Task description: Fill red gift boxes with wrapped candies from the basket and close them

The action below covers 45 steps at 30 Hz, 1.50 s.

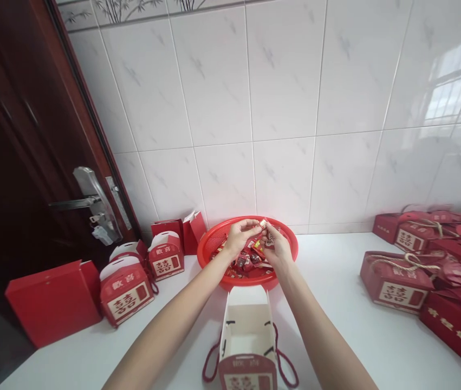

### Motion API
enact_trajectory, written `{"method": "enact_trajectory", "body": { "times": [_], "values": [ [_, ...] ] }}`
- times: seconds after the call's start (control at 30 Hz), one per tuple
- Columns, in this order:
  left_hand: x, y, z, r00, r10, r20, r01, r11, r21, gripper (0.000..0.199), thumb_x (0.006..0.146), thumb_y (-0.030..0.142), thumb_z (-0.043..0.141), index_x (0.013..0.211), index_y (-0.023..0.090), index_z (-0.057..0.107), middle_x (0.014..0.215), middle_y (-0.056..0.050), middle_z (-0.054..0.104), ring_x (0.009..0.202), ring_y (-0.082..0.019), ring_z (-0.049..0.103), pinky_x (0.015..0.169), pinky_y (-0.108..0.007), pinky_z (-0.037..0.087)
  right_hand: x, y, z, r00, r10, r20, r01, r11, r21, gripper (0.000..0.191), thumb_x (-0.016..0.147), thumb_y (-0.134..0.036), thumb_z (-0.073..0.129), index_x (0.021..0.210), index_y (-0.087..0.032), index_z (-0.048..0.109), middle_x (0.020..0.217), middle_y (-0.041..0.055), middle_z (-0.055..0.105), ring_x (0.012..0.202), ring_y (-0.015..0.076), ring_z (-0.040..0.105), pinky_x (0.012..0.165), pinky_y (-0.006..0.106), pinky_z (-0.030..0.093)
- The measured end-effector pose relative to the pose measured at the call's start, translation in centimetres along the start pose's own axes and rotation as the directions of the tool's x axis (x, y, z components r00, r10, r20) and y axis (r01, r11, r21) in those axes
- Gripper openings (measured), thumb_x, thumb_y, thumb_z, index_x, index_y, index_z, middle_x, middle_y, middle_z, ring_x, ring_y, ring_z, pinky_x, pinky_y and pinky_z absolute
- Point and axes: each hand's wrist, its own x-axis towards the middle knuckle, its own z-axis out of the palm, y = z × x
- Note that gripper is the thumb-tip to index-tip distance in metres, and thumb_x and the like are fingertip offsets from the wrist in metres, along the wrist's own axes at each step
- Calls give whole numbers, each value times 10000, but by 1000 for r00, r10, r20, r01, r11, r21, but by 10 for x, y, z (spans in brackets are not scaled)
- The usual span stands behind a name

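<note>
Over a red plastic basket (203, 257) my two hands come together. My left hand (238, 237) pinches a small wrapped candy (263, 223) between thumb and fingertips. The thumb and fingers of my right hand (279, 249) grip the same candy from the other side. A second wrapped piece (270, 240) shows against the right fingers. Many wrapped candies (248, 262) in red and other colours lie in the basket. Between my forearms, in front of the basket, stands an open gift box (247, 364), its pale inside showing and dark red cord handles hanging at both sides.
Closed red gift boxes (127, 292) and a larger plain red box (53, 303) stand at left, beside a dark door (19, 135). Several tied boxes (396, 281) crowd the right of the white table (328, 281). A tiled wall (283, 103) rises behind the basket.
</note>
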Motion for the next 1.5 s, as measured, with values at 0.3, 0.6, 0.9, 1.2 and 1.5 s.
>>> {"method": "enact_trajectory", "body": {
  "times": [0.3, 0.6, 0.9, 1.2, 1.5],
  "values": [
    [3, 0, -6, 995, -68, 72, 48, 966, 256, 406, 667, 467, 805, 923, 159, 736, 982, -87, 755, 902, -222, 698, 827, -356, 552, -1, 2, -6, 997, 3, -77, -5, 1000, -20, 242, 668, -161, 850, 666, -179, 609, 568, -22, 667, 513, 131, 626, 478, 227, 540],
    [35, -4, -77, 928, -364, -81, 258, 467, 846, 215, 897, 351, 699, 938, 140, 704, 977, -61, 712, 917, -228, 675, 812, -363, 569, 1, 0, -8, 988, 77, -131, -82, 996, -31, 190, 802, -102, 714, 722, -191, 566, 689, 28, 748, 615, 156, 726, 592, 231, 614],
    [28, -24, -87, 899, -415, -138, 224, 167, 960, 400, 675, 542, 825, 791, 184, 689, 999, -152, 755, 1046, -360, 672, 815, -351, 495, -3, -5, -4, 981, 120, -153, -128, 991, -41, 160, 831, -64, 590, 740, -194, 567, 672, 36, 738, 669, 179, 744, 607, 260, 627],
    [23, -19, -81, 919, -391, 53, 114, 392, 913, 210, 601, 367, 820, 693, 216, 708, 756, -39, 744, 737, -252, 684, 635, -291, 475, -8, -4, -2, 977, 157, -146, -167, 984, -55, 179, 824, -36, 546, 727, -185, 569, 698, 57, 737, 666, 179, 739, 608, 255, 627],
    [24, -16, -76, 970, -242, 12, 95, 424, 901, 288, 1007, 341, 445, 926, 200, 682, 992, -37, 717, 857, -188, 661, 774, -302, 533, -7, -3, -4, 981, 148, -128, -158, 985, -72, 178, 791, -25, 599, 722, -186, 566, 705, 53, 738, 672, 175, 739, 616, 242, 629]
  ]
}}
